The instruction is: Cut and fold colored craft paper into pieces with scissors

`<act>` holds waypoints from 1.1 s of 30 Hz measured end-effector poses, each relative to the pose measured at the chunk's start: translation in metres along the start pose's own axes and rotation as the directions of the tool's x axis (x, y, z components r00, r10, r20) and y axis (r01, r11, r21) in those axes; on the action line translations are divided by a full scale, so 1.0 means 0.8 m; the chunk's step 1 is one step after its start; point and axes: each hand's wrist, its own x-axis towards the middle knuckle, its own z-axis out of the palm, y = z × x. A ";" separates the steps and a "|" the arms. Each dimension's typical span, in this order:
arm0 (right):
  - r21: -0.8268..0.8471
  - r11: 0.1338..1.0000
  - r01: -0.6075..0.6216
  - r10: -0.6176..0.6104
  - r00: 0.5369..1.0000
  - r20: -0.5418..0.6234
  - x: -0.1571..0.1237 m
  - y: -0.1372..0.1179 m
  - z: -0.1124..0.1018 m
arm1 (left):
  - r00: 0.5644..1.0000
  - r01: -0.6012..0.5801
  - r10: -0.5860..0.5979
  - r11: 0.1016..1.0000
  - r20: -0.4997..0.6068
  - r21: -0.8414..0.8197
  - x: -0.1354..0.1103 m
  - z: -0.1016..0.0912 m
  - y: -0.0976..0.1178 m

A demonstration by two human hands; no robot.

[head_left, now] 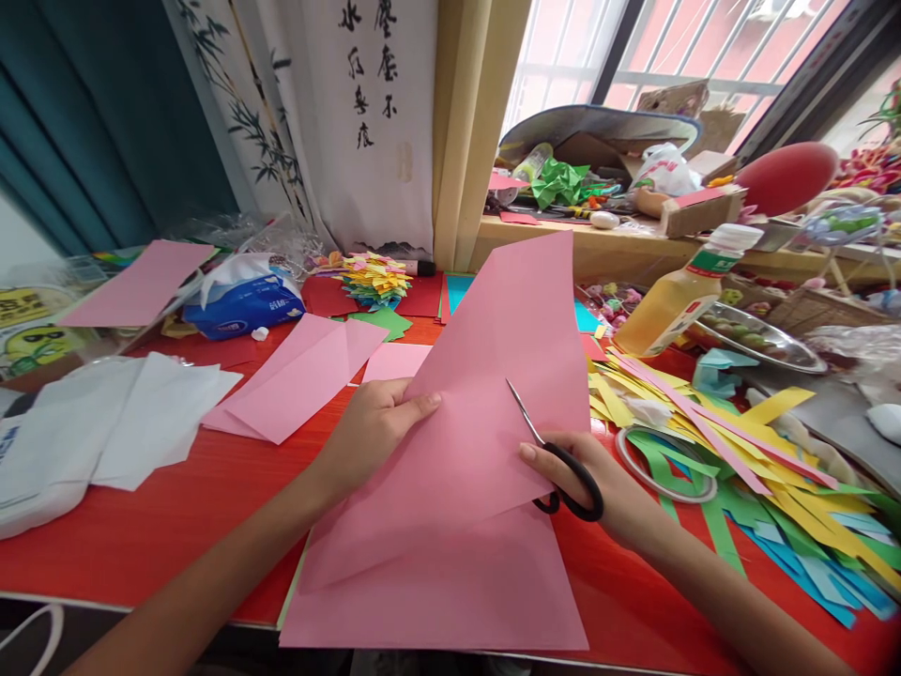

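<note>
A large sheet of pink paper [485, 366] is lifted and tilted above the table in front of me. My left hand [373, 427] pinches its left edge, thumb on top and fingers hidden underneath. My right hand [598, 479] is closed on black-handled scissors [573, 483], with fingers through the loops. One metal blade shows over the paper, pointing up and to the left; the other blade is hidden, seemingly behind the sheet. Below lies more pink paper [450, 601], flat at the table's front edge.
On the red table [204, 554], folded pink paper [302, 376], a blue tissue pack [243, 305] and white sheets [159, 422] lie left. Coloured paper strips [795, 488], a tape roll [665, 465], a tilted-looking bottle [686, 291] and a metal dish [756, 333] are right. A colourful paper stack [376, 280] stands behind.
</note>
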 end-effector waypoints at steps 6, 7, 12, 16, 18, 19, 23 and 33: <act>-0.040 0.999 -0.002 0.002 1.000 -0.001 0.000 0.001 -0.001 | 1.000 -0.014 0.014 1.000 0.005 0.001 -0.001 0.000 0.001; -0.044 0.999 -0.004 0.004 1.000 -0.001 0.000 0.001 -0.001 | 1.000 -0.012 0.012 1.000 0.002 0.002 -0.001 0.000 0.002; 0.003 1.000 -0.009 0.009 1.000 -0.008 0.002 0.003 0.000 | 1.000 -0.001 0.001 1.000 0.016 -0.026 0.000 -0.002 0.001; -0.011 1.000 0.027 -0.028 0.999 -0.031 0.003 0.007 -0.001 | 0.998 0.021 -0.016 0.996 0.061 -0.084 -0.001 -0.002 0.002; -0.041 0.998 0.045 -0.046 0.998 -0.041 0.003 0.008 -0.002 | 0.996 0.044 -0.035 0.994 0.083 -0.101 -0.002 0.000 0.002; -0.047 0.998 0.048 -0.050 0.998 -0.042 0.003 0.008 -0.002 | 0.995 0.052 -0.043 0.993 0.086 -0.104 -0.002 0.001 0.003; -0.039 0.998 0.040 -0.041 0.999 -0.026 0.002 0.009 -0.001 | 0.994 0.066 -0.059 0.995 0.095 -0.080 -0.003 0.004 0.005; -0.043 0.998 0.040 -0.041 0.999 -0.025 0.001 0.009 0.000 | 0.989 0.092 -0.079 0.991 0.127 -0.094 -0.003 0.005 0.003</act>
